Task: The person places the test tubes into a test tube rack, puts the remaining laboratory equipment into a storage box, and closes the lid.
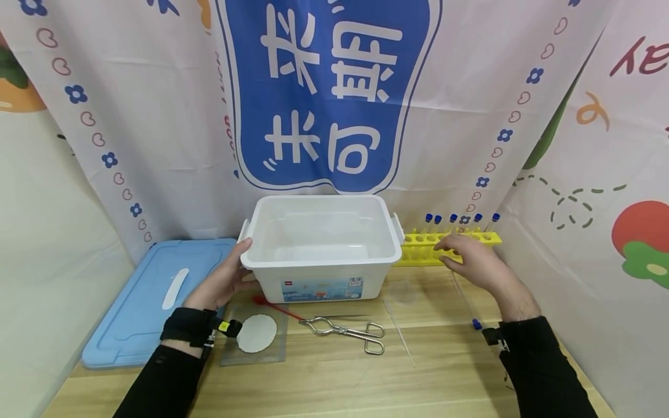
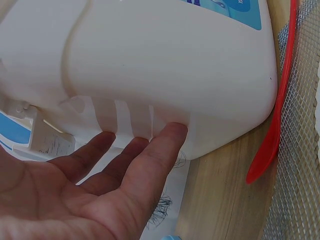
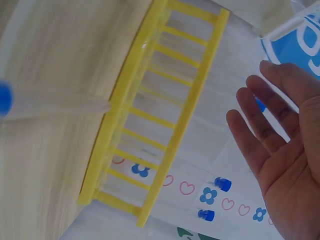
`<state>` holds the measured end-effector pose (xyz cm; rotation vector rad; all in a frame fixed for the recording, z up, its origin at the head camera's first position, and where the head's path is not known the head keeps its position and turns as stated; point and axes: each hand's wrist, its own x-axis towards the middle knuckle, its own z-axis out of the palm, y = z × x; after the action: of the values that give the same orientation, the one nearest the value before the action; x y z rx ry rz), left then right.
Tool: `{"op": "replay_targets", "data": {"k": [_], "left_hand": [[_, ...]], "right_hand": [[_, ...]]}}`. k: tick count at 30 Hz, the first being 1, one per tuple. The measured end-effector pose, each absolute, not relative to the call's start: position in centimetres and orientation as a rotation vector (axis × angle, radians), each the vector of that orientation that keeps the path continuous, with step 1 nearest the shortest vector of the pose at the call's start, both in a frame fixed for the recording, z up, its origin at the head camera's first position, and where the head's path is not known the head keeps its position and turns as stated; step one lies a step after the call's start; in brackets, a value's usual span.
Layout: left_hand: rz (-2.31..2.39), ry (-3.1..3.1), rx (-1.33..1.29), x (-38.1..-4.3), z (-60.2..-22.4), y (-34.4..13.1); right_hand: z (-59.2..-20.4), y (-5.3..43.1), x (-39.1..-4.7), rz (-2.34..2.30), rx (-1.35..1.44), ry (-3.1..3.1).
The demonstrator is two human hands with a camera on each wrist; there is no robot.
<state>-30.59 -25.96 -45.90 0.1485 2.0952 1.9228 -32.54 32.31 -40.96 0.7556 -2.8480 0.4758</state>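
A white plastic bin [image 1: 320, 284] with a blue label stands in the middle of the table. My left hand [image 1: 226, 277] is at its left side; in the left wrist view the fingertips [image 2: 176, 131] reach the bin's wall, loosely extended. My right hand [image 1: 473, 261] hovers in front of a yellow test tube rack [image 1: 418, 255], fingers relaxed and nothing between them. Several blue-capped test tubes [image 1: 453, 219] stand in the rack. One more tube [image 3: 60, 102], its blue cap towards me, lies on the table before the rack, below the right hand.
A blue lid [image 1: 138, 302] lies at the left. In front of the bin are wire gauze [image 1: 230, 351] with a white round centre, a red spoon [image 1: 277, 306], metal crucible tongs [image 1: 342, 330] and a thin clear rod [image 1: 399, 334]. A printed cloth [image 1: 183, 116] hangs behind.
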Motion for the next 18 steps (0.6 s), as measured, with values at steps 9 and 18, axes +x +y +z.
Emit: {"op": "replay_targets", "data": {"k": [9,18], "left_hand": [[1.927,2.100,0.149,-30.6,-46.1,-25.9],[1.916,2.110,0.149,-30.5,-46.1,-26.1]], "right_hand": [[-42.8,33.4,-32.5,0.224,0.911,-2.857],[-44.5,34.6,-32.3,0.215,0.997,-2.923]]}}
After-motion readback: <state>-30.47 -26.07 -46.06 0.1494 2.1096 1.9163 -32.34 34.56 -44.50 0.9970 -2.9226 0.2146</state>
